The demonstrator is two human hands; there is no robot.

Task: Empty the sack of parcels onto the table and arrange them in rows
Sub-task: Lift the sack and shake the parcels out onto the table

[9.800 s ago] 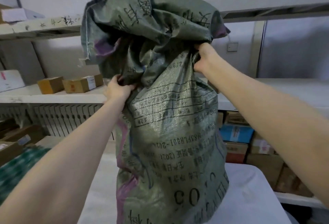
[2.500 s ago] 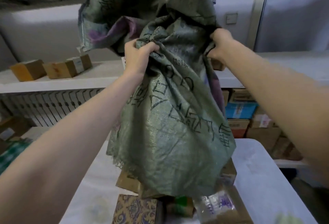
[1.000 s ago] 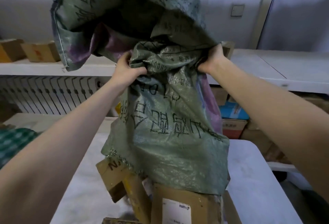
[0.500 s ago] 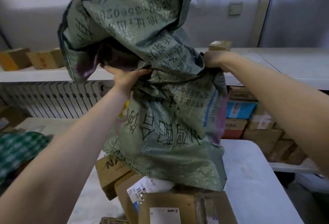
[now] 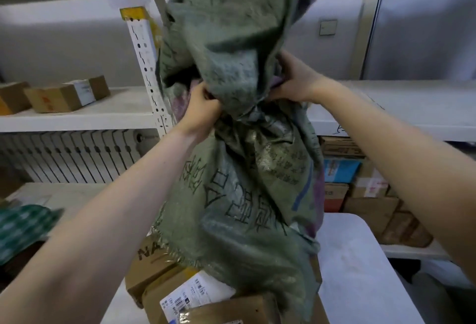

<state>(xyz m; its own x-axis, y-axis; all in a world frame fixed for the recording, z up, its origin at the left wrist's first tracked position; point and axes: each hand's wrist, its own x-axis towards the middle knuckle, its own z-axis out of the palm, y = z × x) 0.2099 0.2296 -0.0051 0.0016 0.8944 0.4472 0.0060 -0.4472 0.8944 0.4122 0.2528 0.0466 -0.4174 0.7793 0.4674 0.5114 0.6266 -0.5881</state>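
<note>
The grey-green woven plastic sack (image 5: 239,169) is held upside down above the white table (image 5: 355,272), with its long axis almost vertical. Its frayed open mouth is at the bottom and is laid over the brown cardboard parcels (image 5: 152,262), which are piled in the near part of the table, well apart from its rounded far right corner. One of them, a parcel with a white printed label (image 5: 195,295), is seen just below the mouth edge.

The sack is gripped at about the middle of its height. The fabric is bunched in the curled fingers of the left hand (image 5: 203,112) on one side and of the right hand (image 5: 296,81) on the other side, the right hand being a little higher. The closed end rises above both hands and is folded over them.

The parcels therefore lie straight below the hands, on the same vertical line as the sack. Whether anything is left inside cannot be told. The coming move is judged to be a pull upward along this axis, so that the mouth is lifted free of the pile. Neither hand is nearer to the cloth, so the lift is expected to be shared.
</note>
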